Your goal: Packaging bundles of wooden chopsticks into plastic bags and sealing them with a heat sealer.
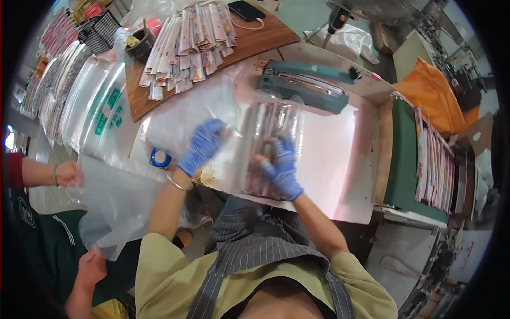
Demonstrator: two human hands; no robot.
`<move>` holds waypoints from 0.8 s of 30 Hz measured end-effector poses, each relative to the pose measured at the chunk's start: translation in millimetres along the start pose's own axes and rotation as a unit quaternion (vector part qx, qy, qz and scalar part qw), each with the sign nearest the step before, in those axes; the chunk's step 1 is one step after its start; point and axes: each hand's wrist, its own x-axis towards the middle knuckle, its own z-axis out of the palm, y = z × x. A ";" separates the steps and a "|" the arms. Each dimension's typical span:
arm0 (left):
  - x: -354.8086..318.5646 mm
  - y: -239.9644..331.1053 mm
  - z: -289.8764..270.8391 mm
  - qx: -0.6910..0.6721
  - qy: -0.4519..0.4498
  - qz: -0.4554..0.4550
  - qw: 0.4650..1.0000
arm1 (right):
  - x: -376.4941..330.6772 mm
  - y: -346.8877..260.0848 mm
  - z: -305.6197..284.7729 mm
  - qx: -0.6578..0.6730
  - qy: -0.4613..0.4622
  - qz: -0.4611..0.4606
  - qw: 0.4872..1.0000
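Note:
A clear plastic bag (255, 127) with several long, slim printed packets inside lies on the white work surface in front of me. My right hand (284, 169), in a blue knitted glove, rests on top of this bag, thumb spread away from the fingers. To its left, my left hand (204, 144) wears a matching glove and is over the near edge of a pile of clear plastic bags (186, 109). Motion smears its fingertips, so I cannot make out any grip. A teal bag sealer (303, 87) stands just beyond the filled bag.
Slim packets (191, 42) are heaped on a brown wooden board (276, 36), beside a black phone (246, 10). A blue tape roll (160, 158) sits left. At far left, a co-worker's hands (91, 266) hold a large clear plastic sheet (117, 196). More packets (433, 165) stand at right.

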 end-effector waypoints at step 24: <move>-11.7 53.3 0.4 0.088 0.045 -0.041 0.994 | 30.2 -14.8 19.0 -0.165 0.218 -0.076 0.959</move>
